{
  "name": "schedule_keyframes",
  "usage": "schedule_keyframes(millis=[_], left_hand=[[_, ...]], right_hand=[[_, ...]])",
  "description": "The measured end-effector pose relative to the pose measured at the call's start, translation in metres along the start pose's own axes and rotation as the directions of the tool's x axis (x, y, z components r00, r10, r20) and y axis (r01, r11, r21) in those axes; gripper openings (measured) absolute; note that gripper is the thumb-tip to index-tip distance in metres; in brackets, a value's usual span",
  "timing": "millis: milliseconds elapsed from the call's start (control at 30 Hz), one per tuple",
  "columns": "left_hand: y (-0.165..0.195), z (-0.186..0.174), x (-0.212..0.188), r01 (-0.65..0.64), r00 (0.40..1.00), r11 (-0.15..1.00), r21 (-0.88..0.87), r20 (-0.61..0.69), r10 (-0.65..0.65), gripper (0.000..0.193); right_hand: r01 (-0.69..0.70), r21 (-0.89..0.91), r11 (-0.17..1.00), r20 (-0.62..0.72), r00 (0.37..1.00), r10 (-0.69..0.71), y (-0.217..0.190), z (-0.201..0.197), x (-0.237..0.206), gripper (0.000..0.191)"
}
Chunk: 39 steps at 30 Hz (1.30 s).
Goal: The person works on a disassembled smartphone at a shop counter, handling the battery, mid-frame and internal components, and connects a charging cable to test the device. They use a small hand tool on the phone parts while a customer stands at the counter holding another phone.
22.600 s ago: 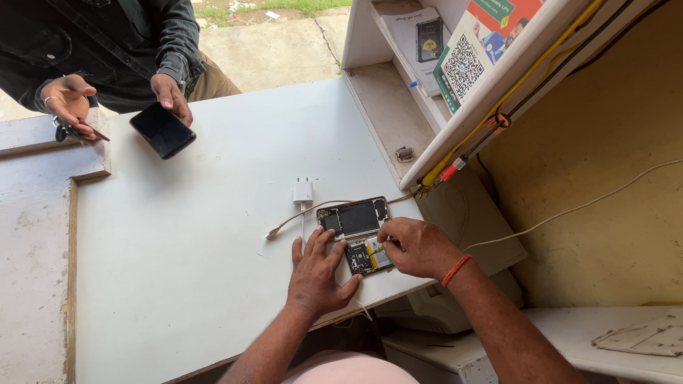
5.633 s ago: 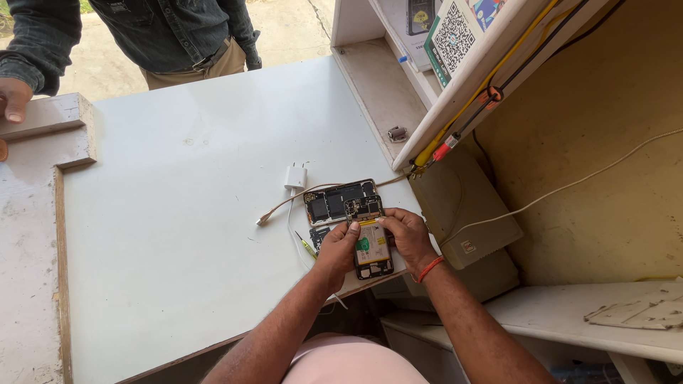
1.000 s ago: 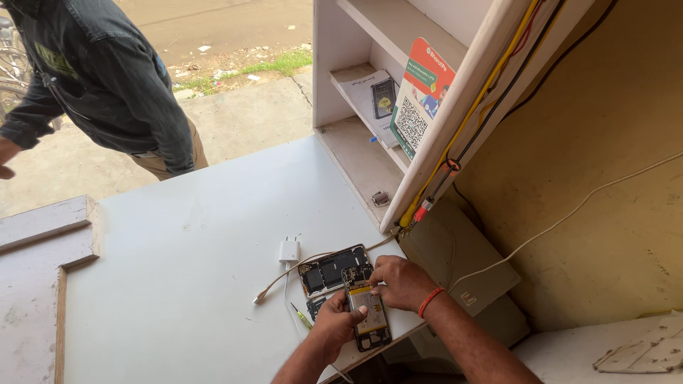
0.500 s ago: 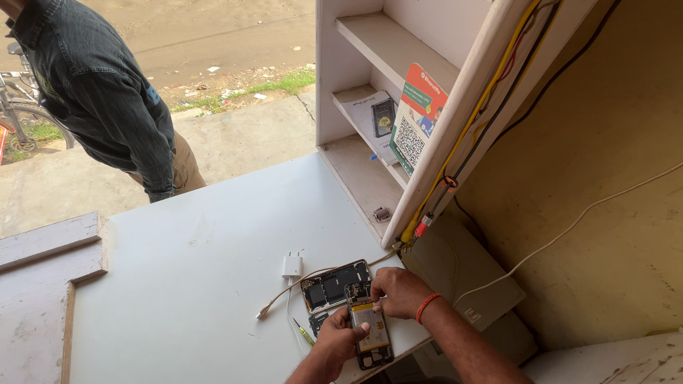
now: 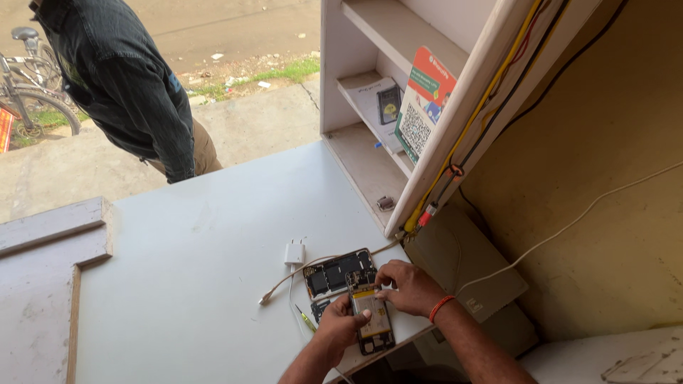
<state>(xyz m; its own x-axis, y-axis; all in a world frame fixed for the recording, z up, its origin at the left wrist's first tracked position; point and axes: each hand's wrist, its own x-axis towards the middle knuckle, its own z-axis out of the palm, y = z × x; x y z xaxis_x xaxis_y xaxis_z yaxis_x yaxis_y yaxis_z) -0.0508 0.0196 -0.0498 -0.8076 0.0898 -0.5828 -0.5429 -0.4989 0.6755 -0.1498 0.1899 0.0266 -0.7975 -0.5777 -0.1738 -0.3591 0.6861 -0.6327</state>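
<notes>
An opened phone (image 5: pixel 373 323) with a yellow battery showing lies near the front edge of the white counter (image 5: pixel 199 284). My left hand (image 5: pixel 340 328) rests against its left side and grips it. My right hand (image 5: pixel 405 286), with a red band at the wrist, pinches at the phone's top end. Just behind it lies a second opened phone body (image 5: pixel 340 272) with its dark insides up. A small green-handled screwdriver (image 5: pixel 306 320) lies left of my left hand.
A white charger plug (image 5: pixel 294 252) with a cable (image 5: pixel 284 281) lies behind the phones. White shelves (image 5: pixel 370 107) with a printed code card (image 5: pixel 420 107) stand at the right. A person in a dark jacket (image 5: pixel 121 78) stands beyond the counter, a bicycle (image 5: pixel 32 85) behind.
The view has tilted up, so the phones sit lower in frame. The person in the dark jacket has shifted along the far side. My hands stay on the opened phone.
</notes>
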Motion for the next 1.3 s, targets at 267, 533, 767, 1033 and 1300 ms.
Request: schedule_keyframes(millis=[267,533,767,1033,1300], left_hand=[[-0.003,0.002,-0.007,0.022,1.000,0.999,0.033,-0.022,-0.021,0.037],[-0.002,0.007,-0.011,0.012,0.999,0.998,0.061,-0.043,-0.009,0.036],[-0.006,0.007,-0.009,-0.025,1.000,0.998,0.055,-0.017,0.026,0.036],[-0.003,0.008,-0.010,-0.015,1.000,0.995,0.097,-0.010,0.016,0.035],[0.000,0.011,-0.011,0.012,0.999,0.990,0.143,-0.046,-0.005,0.036]], right_hand=[[-0.036,0.213,0.976,-0.340,0.934,0.108,0.034,0.050,-0.028,0.015],[-0.233,0.726,0.647,-0.079,0.906,0.415,0.049,0.066,-0.007,0.026],[-0.305,0.674,0.673,0.001,0.911,0.412,0.042,0.052,-0.007,0.027],[-0.317,0.648,0.692,0.001,0.909,0.416,0.044,0.047,-0.002,0.019],[-0.354,0.616,0.703,0.040,0.906,0.421,0.041,0.040,-0.002,0.019]])
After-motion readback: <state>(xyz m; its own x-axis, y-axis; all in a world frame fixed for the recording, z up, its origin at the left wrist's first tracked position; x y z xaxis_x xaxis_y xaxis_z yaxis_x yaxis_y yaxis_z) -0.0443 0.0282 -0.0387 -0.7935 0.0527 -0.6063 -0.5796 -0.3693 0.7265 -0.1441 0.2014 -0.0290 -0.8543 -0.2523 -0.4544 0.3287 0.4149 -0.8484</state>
